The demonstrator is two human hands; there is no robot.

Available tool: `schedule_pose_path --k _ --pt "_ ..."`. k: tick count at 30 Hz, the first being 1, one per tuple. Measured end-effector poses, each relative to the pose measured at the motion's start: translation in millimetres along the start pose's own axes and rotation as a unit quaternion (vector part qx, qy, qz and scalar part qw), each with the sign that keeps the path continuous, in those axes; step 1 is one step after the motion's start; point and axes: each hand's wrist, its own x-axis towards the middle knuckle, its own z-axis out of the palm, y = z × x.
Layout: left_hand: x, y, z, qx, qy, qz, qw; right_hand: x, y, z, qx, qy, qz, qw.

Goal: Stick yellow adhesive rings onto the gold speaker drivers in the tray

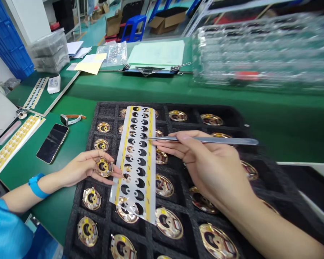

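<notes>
My left hand [82, 166] grips a round gold watch case [104, 167] at its rim, beside the left edge of a white and yellow adhesive sticker sheet [136, 154]. Dark cut-out shapes run down the sheet in two columns. Metal tweezers [218, 140] are pinched in my right hand [210, 162]. Their tip lies over the sheet's right column; whether it touches or grips a sticker is too small to tell. Under the sheet spreads a black foam tray [105, 216], with similar gold watch cases [169, 223] in its compartments.
Left of the tray lie a phone [53, 143], a wristwatch [70, 119] and yellow sticker sheets [13, 144]. Behind stand a clipboard with papers [156, 54] and stacked clear plastic trays [259, 54]. A dark flat panel [313, 190] with a pale edge is at right.
</notes>
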Motion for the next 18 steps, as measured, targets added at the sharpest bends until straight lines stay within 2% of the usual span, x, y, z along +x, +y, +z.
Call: schedule_pose_path --k 8,18 --pt "-0.5 -3.6 -0.9 0.03 -0.016 -0.002 0.999 -0.9 2.2 -1.6 -0.013 -0.029 0.001 1.0" --pt "-2.9 -3.2 -1.9 0.097 -0.064 0.02 0.993 3.1 10.4 -7.1 -0.02 -0.061 -0.017 0.998"
